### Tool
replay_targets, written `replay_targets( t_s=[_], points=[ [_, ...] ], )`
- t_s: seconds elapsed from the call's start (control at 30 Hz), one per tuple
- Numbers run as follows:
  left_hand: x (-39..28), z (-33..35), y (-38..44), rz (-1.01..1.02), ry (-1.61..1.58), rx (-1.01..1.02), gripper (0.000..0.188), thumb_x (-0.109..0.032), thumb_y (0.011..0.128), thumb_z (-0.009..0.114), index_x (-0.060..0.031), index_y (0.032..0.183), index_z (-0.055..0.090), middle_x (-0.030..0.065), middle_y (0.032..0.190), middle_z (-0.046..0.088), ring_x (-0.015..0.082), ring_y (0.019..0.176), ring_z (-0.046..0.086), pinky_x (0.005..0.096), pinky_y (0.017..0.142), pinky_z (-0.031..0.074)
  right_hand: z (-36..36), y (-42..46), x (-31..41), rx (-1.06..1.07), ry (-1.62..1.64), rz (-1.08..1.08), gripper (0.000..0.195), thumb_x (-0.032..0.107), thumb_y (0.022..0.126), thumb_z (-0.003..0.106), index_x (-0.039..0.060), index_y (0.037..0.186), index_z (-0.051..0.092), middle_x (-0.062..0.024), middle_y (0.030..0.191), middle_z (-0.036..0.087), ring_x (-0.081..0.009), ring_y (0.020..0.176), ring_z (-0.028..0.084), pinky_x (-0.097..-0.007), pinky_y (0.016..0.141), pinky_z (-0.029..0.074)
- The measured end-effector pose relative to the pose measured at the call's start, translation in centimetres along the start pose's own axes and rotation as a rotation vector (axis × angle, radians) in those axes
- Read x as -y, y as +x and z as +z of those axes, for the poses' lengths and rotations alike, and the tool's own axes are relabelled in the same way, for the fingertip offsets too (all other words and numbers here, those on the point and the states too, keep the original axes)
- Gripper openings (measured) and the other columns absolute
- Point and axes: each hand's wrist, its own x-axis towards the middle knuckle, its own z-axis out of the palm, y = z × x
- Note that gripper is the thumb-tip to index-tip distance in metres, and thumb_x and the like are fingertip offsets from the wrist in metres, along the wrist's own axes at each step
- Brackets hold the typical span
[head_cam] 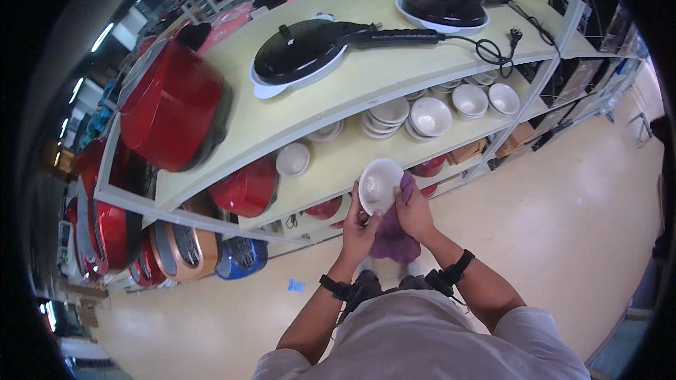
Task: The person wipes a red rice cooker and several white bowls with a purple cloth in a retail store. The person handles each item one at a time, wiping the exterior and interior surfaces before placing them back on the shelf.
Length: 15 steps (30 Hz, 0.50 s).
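A white bowl [376, 190] is held up in front of the shelf rack, its hollow side facing me. My left hand [360, 226] grips its left and lower rim. On its right side, my right hand [413, 212] presses a purple cloth [395, 240] against the rim, and the cloth hangs down below the bowl. Just beyond, stacked white bowls [388, 114] stand on the middle shelf. A single white bowl [293, 159] sits farther left on that shelf.
Two black electric crepe makers [303, 51] with white trays lie on the top shelf [338, 95], a power cord [494, 53] trailing right. A large red appliance [174, 108] stands at the left end. Red, gold and blue appliances [185, 250] sit lower left. A blue scrap [296, 285] lies on the floor.
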Motion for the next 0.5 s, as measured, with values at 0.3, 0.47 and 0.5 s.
replay_targets(
  t_s=[0.3, 0.47, 0.5],
  points=[
    [-2.2, -4.3, -3.7, -0.246, 0.319, 0.029, 0.083, 0.006, 0.095, 0.059, -0.0107, 0.166, 0.02, 0.0084, 0.148, 0.054, 0.0108, 0.113, 0.061, 0.0262, 0.096, 0.05, 0.7, 0.0, -2.8, 0.284, -0.002, -0.246, 0.049, 0.034, 0.104, 0.055, -0.0051, 0.133, 0.05, -0.0356, 0.102, 0.067, -0.0533, 0.097, 0.065, -0.0556, 0.086, 0.052],
    [-2.3, -4.2, -5.4, -0.186, 0.195, -0.162, 0.085, 0.002, 0.097, 0.063, -0.0111, 0.166, 0.017, 0.0097, 0.15, 0.051, 0.0121, 0.118, 0.059, 0.027, 0.098, 0.05, 1.4, -0.2, -1.6, 0.336, -0.011, -0.207, 0.05, 0.034, 0.104, 0.055, -0.0068, 0.132, 0.05, -0.0367, 0.098, 0.067, -0.0544, 0.097, 0.065, -0.0566, 0.087, 0.051],
    [-2.0, -3.1, -5.8, -0.1, 0.126, -0.238, 0.085, 0.002, 0.097, 0.064, -0.0112, 0.166, 0.016, 0.0101, 0.152, 0.05, 0.0132, 0.119, 0.059, 0.0275, 0.099, 0.05, 2.2, -0.4, -1.5, 0.302, 0.009, -0.179, 0.05, 0.034, 0.104, 0.056, -0.0068, 0.132, 0.05, -0.0369, 0.099, 0.067, -0.0544, 0.098, 0.065, -0.0565, 0.088, 0.051]
  ],
)
